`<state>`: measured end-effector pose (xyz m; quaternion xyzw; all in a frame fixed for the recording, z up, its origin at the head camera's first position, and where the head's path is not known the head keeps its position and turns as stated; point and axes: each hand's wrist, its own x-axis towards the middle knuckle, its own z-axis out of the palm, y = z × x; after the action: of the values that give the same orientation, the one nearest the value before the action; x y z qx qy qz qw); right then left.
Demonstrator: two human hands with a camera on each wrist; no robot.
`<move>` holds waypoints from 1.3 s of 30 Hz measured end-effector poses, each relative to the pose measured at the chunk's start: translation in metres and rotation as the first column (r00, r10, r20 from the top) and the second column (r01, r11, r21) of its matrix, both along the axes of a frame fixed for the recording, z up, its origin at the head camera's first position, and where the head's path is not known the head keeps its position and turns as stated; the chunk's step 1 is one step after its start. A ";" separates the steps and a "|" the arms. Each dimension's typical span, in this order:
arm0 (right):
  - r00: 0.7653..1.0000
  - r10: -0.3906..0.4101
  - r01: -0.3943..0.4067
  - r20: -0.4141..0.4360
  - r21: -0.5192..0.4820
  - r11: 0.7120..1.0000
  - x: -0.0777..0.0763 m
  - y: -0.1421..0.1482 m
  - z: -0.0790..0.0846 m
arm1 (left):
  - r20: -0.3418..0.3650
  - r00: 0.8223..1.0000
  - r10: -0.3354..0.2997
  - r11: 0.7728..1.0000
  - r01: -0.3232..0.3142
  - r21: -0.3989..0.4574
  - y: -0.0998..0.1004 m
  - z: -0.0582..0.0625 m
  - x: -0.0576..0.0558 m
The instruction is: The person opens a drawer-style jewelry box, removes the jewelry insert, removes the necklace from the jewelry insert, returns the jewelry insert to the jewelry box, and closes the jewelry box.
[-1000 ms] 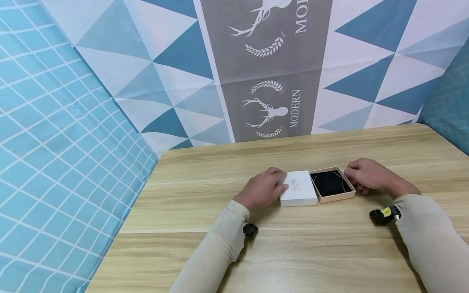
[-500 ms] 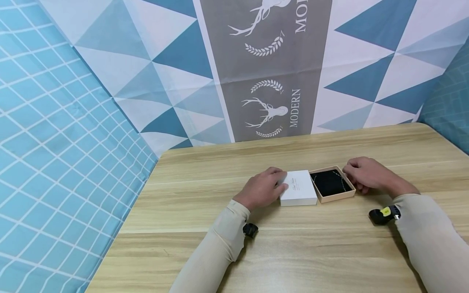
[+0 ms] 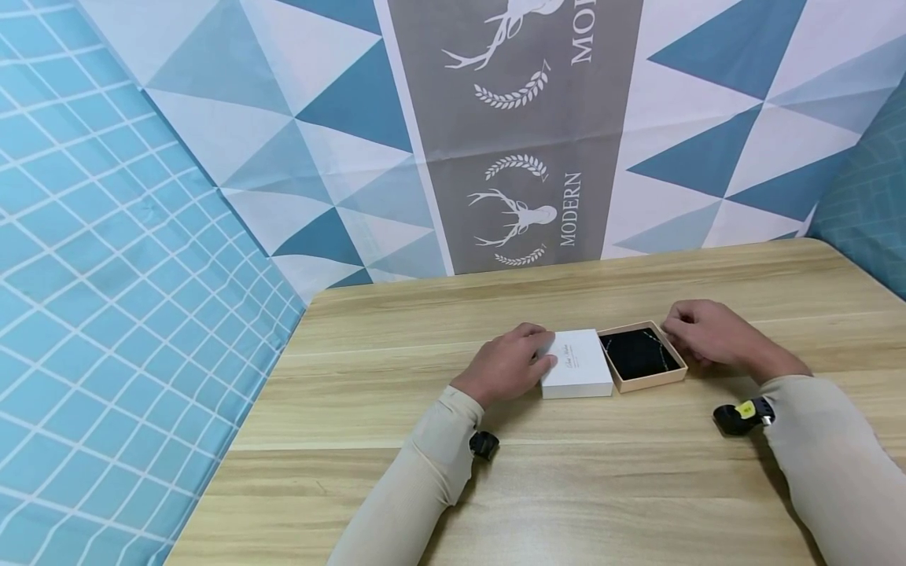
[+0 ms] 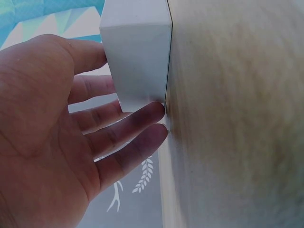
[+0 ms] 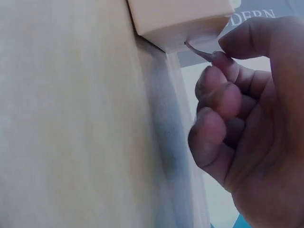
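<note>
A white jewellery box sleeve [image 3: 576, 360] with small print on top lies on the table. Its left end is held by my left hand [image 3: 506, 363]; thumb and a finger lie on the top, and other fingers reach down the end in the left wrist view. Against the sleeve's right side stands a tan box drawer [image 3: 647, 383], slightly turned. Inside is a black pad [image 3: 633, 354] with a thin chain [image 3: 661, 351] across it. My right hand [image 3: 711, 334] is at the drawer's right side. Its thumb and index finger pinch a short ribbon tab [image 5: 198, 51] coming from the drawer wall.
The wood-grain table [image 3: 566, 487] runs back to a patterned cloth wall [image 3: 524, 141]. A blue checked cloth [image 3: 120, 275] borders the left side. Wrist cameras [image 3: 739, 417] sit under both sleeves.
My right hand has risen slightly at the drawer's side, with its fingers shifting a little. My left hand, the sleeve and the drawer stay where they were.
</note>
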<state>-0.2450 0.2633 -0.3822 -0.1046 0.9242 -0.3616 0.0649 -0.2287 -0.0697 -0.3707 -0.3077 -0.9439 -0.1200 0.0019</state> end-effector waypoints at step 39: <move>0.980 0.136 -0.121 -0.145 0.108 0.987 0.006 -0.021 0.012 | -0.009 1.000 -0.008 1.000 0.008 0.005 0.000 0.001 0.000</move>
<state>-0.2390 0.2418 -0.3706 -0.1882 0.9344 -0.3015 0.0228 -0.2290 -0.0698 -0.3701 -0.3122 -0.9423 -0.1210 0.0063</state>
